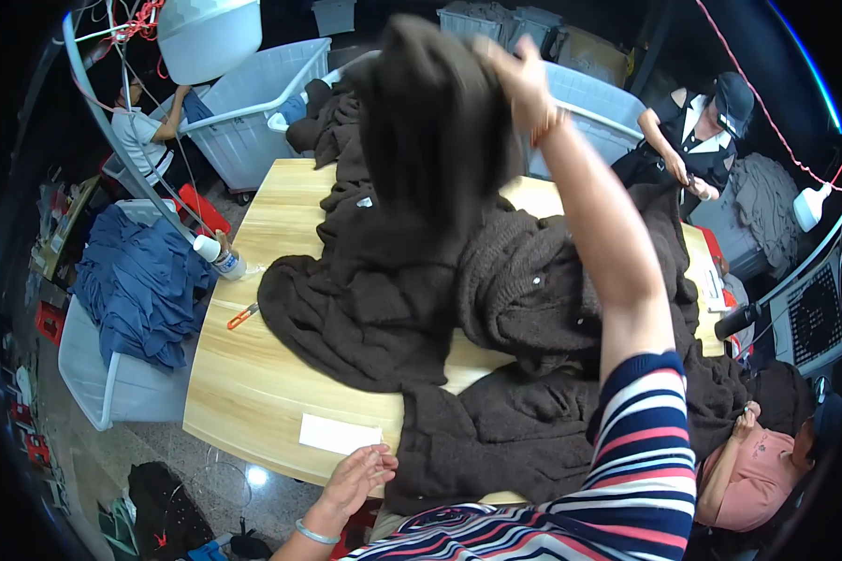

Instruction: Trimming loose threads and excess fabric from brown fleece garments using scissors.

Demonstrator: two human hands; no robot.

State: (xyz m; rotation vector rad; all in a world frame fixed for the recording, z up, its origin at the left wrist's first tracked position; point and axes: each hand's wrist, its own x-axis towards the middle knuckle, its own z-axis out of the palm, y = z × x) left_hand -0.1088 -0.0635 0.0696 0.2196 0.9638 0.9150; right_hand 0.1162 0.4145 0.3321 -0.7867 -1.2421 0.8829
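High over the far part of the table, my right hand is raised at the upper edge of a dark brown garment. The garment hangs in the air, blurred by motion, and the fingertips are partly lost against it. Near the front edge, my left hand is open and holds nothing, its fingers loosely bent beside a white sheet of paper. Below the raised piece lies a brown hooded garment. A heap of thick brown knitwear sits right of it, and another brown garment spreads in front of me.
An orange cutter and a spray bottle are on the wooden table. Left of it stands a bin of blue cloth. Co-workers are at the far left, far right and near right, the right-hand ones handling brown cloth.
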